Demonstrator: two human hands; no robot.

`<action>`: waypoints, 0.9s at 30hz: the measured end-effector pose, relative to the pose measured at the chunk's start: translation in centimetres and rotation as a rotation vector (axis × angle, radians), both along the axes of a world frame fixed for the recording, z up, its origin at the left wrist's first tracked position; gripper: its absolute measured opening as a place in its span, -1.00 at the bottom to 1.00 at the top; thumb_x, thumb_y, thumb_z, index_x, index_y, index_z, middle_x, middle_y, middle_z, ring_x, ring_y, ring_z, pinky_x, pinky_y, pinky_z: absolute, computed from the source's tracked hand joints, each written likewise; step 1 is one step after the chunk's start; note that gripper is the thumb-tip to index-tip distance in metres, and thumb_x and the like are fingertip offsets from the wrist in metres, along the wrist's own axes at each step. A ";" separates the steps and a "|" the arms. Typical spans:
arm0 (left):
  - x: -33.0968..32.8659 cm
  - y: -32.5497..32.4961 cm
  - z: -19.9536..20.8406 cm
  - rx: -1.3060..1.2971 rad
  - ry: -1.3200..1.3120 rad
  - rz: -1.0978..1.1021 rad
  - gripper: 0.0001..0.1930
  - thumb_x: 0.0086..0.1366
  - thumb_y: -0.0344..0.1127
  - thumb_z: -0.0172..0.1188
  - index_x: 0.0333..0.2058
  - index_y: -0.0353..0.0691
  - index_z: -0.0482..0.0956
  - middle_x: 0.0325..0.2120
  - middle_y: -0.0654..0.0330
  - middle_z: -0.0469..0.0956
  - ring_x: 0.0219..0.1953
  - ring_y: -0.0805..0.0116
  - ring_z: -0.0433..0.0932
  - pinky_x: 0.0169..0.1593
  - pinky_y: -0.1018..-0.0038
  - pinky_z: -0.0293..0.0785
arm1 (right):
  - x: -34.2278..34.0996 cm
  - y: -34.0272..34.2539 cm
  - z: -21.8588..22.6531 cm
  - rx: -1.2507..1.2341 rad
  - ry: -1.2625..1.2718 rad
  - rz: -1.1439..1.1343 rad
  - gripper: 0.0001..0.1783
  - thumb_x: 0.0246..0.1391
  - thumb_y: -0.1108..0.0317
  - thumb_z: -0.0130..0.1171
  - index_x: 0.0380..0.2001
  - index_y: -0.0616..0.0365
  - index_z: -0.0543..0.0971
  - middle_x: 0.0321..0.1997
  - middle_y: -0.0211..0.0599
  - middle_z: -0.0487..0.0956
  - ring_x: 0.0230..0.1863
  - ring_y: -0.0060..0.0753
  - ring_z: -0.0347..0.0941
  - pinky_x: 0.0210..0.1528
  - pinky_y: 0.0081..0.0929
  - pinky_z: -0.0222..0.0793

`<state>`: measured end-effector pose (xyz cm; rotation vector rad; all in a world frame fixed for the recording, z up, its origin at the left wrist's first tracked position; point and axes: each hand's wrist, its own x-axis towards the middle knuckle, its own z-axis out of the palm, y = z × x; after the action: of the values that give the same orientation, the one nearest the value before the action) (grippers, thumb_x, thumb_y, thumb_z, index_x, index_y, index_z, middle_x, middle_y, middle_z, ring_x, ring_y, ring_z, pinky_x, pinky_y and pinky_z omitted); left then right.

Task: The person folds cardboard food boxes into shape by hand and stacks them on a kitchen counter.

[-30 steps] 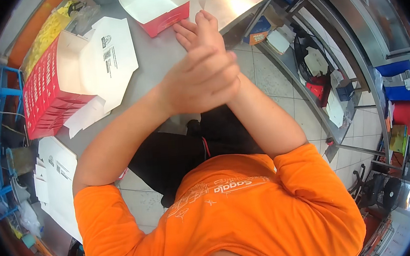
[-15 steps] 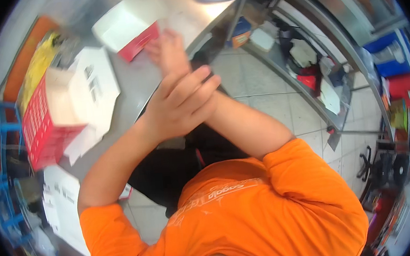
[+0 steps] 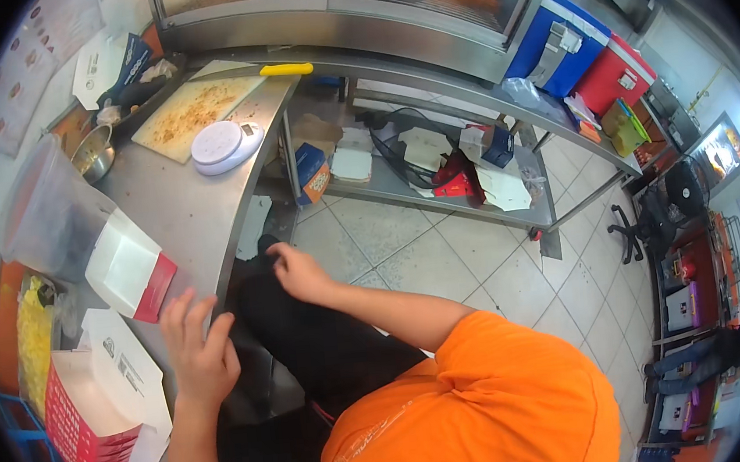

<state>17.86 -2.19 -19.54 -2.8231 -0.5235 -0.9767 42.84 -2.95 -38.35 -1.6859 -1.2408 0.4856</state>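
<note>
My left hand (image 3: pixel 200 356) hovers by the steel table's front edge, fingers apart and lightly bent, holding nothing. Just beyond its fingertips stands an open red-and-white food carton (image 3: pixel 122 261) with a pale interior. Left of my wrist is a stack of nested red-and-white cartons (image 3: pixel 96 422), its white flap spread toward me. My right hand (image 3: pixel 299 274) is over the floor beside my dark-trousered leg. Its fingers are loosely bent and partly hidden, with nothing visible in them.
On the steel table (image 3: pixel 179 208) are a white kitchen scale (image 3: pixel 226 145), a crumb-covered cutting board (image 3: pixel 197 114) and a knife with a yellow handle (image 3: pixel 285 69). A clear plastic tub (image 3: pixel 51 210) and a metal bowl (image 3: pixel 93 154) stand along the wall. A low shelf (image 3: pixel 474 213) holds flattened cartons.
My hands have come apart; the left was on my right forearm. My right hand has left the carton's side. The view has swung up and right, showing the display case.
</note>
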 end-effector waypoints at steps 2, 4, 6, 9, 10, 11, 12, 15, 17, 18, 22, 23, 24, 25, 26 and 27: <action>0.7 0.1 -0.7 -0.027 0.029 -0.024 -0.76 0.05 -0.55 0.25 -0.25 -0.26 0.66 0.06 0.01 0.57 0.28 -0.17 0.44 0.30 -0.16 0.34 | 0.2 1.0 -2.0 -0.414 -0.174 -0.053 -0.47 0.31 0.46 0.11 0.34 0.06 0.45 0.16 -0.08 0.63 0.05 0.15 0.65 0.10 0.00 0.59; 1.2 0.2 -1.1 -0.163 0.062 -0.138 -0.72 -0.04 -0.60 0.23 -0.28 -0.25 0.65 0.03 0.02 0.57 0.26 -0.18 0.45 0.28 -0.12 0.36 | 0.2 3.2 -3.0 -0.476 -0.390 0.023 -0.39 0.32 0.47 0.05 0.43 0.02 0.37 0.30 -0.09 0.56 0.14 0.15 0.63 0.14 0.01 0.60; 1.0 0.7 -1.3 -0.180 0.071 -0.089 -0.71 -0.07 -0.59 0.27 -0.28 -0.24 0.66 -0.01 0.05 0.58 0.23 -0.13 0.48 0.23 -0.09 0.42 | -1.2 5.3 -3.5 -0.404 -0.533 0.159 -0.36 0.34 0.46 0.01 0.48 -0.01 0.32 0.37 -0.10 0.51 0.18 0.14 0.62 0.15 0.00 0.61; 0.8 1.5 -1.8 -0.254 0.052 -0.147 -0.72 -0.07 -0.55 0.33 -0.29 -0.24 0.67 -0.07 0.08 0.61 0.18 -0.07 0.54 0.19 -0.05 0.49 | -0.9 8.8 -4.8 -0.507 -0.808 0.138 -0.48 0.36 0.39 -0.02 0.36 0.00 0.45 0.28 -0.10 0.59 0.18 -0.04 0.66 0.07 -0.01 0.65; 1.0 1.6 -1.8 -0.296 0.019 -0.174 -0.73 -0.07 -0.54 0.35 -0.30 -0.24 0.67 -0.08 0.08 0.62 0.18 -0.07 0.54 0.19 -0.03 0.48 | -0.3 9.4 -6.7 -0.500 -0.804 0.130 -0.52 0.35 0.37 0.00 0.31 0.00 0.49 0.22 -0.11 0.65 0.13 -0.07 0.69 0.01 -0.02 0.67; 0.4 2.0 -2.6 -0.300 0.005 -0.180 -0.74 -0.06 -0.50 0.36 -0.29 -0.23 0.68 -0.06 0.09 0.62 0.18 -0.05 0.54 0.21 0.00 0.48 | -1.2 9.8 -6.6 -0.498 -0.746 0.120 -0.71 0.38 0.35 0.03 0.05 0.05 0.64 0.06 -0.05 0.71 0.07 0.01 0.70 0.00 -0.09 0.67; 0.1 2.1 -3.1 -0.282 -0.026 -0.183 -0.76 -0.01 -0.46 0.34 -0.28 -0.22 0.68 -0.06 0.08 0.62 0.19 -0.04 0.53 0.23 0.01 0.46 | -1.5 11.0 -6.3 -0.668 -0.793 0.151 -0.72 0.40 0.32 0.02 0.01 0.06 0.67 -0.02 -0.07 0.75 -0.03 -0.03 0.75 -0.05 -0.13 0.69; 0.6 2.5 -4.6 -0.298 0.015 -0.226 -0.83 0.09 -0.29 0.27 -0.36 -0.22 0.63 -0.19 0.07 0.60 0.14 0.00 0.54 0.27 0.05 0.44 | 1.0 12.0 -9.8 -0.623 -0.972 0.122 -0.72 0.39 0.19 0.09 -0.16 0.02 0.76 -0.09 -0.12 0.77 -0.12 -0.01 0.76 -0.18 -0.05 0.68; 0.0 2.4 -5.6 -0.255 -0.061 -0.195 -0.86 0.06 -0.28 0.27 -0.43 -0.21 0.65 -0.23 0.07 0.61 0.03 0.00 0.55 0.19 0.12 0.46 | -2.0 11.7 -8.3 -0.590 -0.982 0.170 -0.72 0.38 0.19 0.09 -0.14 0.01 0.75 -0.08 -0.13 0.77 -0.12 -0.02 0.76 -0.18 -0.06 0.68; 0.2 2.3 -6.6 -0.255 -0.092 -0.191 -0.87 0.05 -0.28 0.27 -0.47 -0.20 0.65 -0.27 0.06 0.62 -0.02 0.00 0.55 0.16 0.13 0.47 | -2.7 11.3 -7.9 -0.578 -0.987 0.192 -0.72 0.38 0.18 0.10 -0.13 0.00 0.75 -0.07 -0.14 0.76 -0.12 -0.02 0.76 -0.18 -0.07 0.67; 2.1 2.4 -9.1 -0.046 -0.109 -0.145 -0.83 0.07 -0.23 0.23 -0.59 -0.16 0.67 -0.37 0.05 0.66 -0.13 0.02 0.54 0.06 0.04 0.44 | -4.7 9.5 -6.6 -0.564 -1.057 0.298 -0.72 0.38 0.17 0.11 -0.10 -0.02 0.75 -0.06 -0.17 0.75 -0.12 -0.03 0.74 -0.17 -0.09 0.67; 2.5 2.6 -8.9 -0.011 -0.063 -0.127 -0.81 0.07 -0.20 0.23 -0.58 -0.15 0.68 -0.37 0.07 0.67 -0.14 0.03 0.56 0.05 0.06 0.44 | -4.8 9.1 -6.4 -0.565 -1.079 0.318 -0.72 0.38 0.16 0.11 -0.09 -0.02 0.75 -0.05 -0.18 0.75 -0.13 -0.03 0.74 -0.17 -0.09 0.66; 2.9 2.9 -8.7 0.023 -0.015 -0.125 -0.79 0.06 -0.16 0.22 -0.57 -0.15 0.69 -0.37 0.09 0.69 -0.15 0.03 0.57 0.04 0.08 0.44 | -4.8 8.8 -6.1 -0.564 -1.099 0.336 -0.72 0.38 0.16 0.11 -0.09 -0.02 0.74 -0.05 -0.18 0.75 -0.13 -0.04 0.74 -0.17 -0.10 0.66; 3.4 3.0 -8.4 0.032 -0.011 -0.075 -0.79 0.06 -0.16 0.22 -0.57 -0.15 0.69 -0.37 0.09 0.69 -0.15 0.03 0.57 0.04 0.08 0.44 | -4.5 8.6 -5.9 -0.565 -1.120 0.348 -0.72 0.38 0.16 0.12 -0.08 -0.03 0.74 -0.04 -0.19 0.75 -0.13 -0.04 0.74 -0.17 -0.10 0.66; 3.7 2.9 -7.6 0.036 0.117 -0.067 -0.78 0.07 -0.14 0.24 -0.49 -0.11 0.77 -0.30 0.13 0.72 -0.07 0.05 0.60 0.09 0.11 0.45 | -4.6 8.5 -5.7 -0.565 -1.137 0.359 -0.72 0.38 0.15 0.12 -0.07 -0.03 0.74 -0.04 -0.20 0.74 -0.13 -0.04 0.73 -0.17 -0.11 0.66; 3.6 2.8 -7.5 0.034 0.246 -0.072 -0.75 0.07 -0.12 0.26 -0.42 -0.07 0.84 -0.23 0.16 0.76 0.00 0.06 0.64 0.14 0.14 0.46 | -4.4 8.2 -5.6 -0.572 -1.156 0.373 -0.72 0.38 0.15 0.12 -0.06 -0.04 0.74 -0.03 -0.20 0.74 -0.13 -0.05 0.73 -0.17 -0.11 0.66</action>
<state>21.41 0.62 -27.01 -2.8921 -0.3760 -0.6276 38.42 5.27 -43.91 -2.3272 -2.4428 0.0102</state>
